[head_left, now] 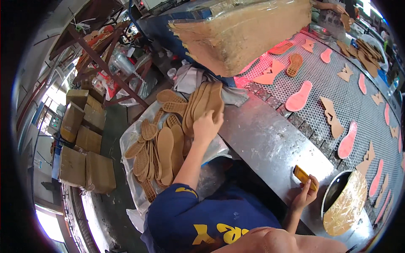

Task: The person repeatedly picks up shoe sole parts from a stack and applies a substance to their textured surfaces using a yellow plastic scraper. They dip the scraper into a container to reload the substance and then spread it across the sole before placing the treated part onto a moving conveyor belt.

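My left hand (pixel 207 126) is closed around the near end of a brown shoe sole (pixel 216 99) at the right of an upright row of soles. Beside it, more brown soles (pixel 165 149) lie heaped on a clear plastic sheet, some showing a gridded face. My right hand (pixel 307 194) grips a flat yellow tool (pixel 304 176) with a dark edge, above the metal ledge; its exact kind is unclear. Just right of that hand stands a round bowl (pixel 353 204), partly covered by a brownish, film-wrapped piece.
A mesh conveyor belt (pixel 313 113) carries pink insoles (pixel 298 96) and tan cut pieces (pixel 331 117). The metal ledge (pixel 257 126) borders it. A cardboard-covered machine housing (pixel 240 42) stands ahead. Cardboard boxes (pixel 100 170) are stacked left. Another person's hand (pixel 336 8) shows far right.
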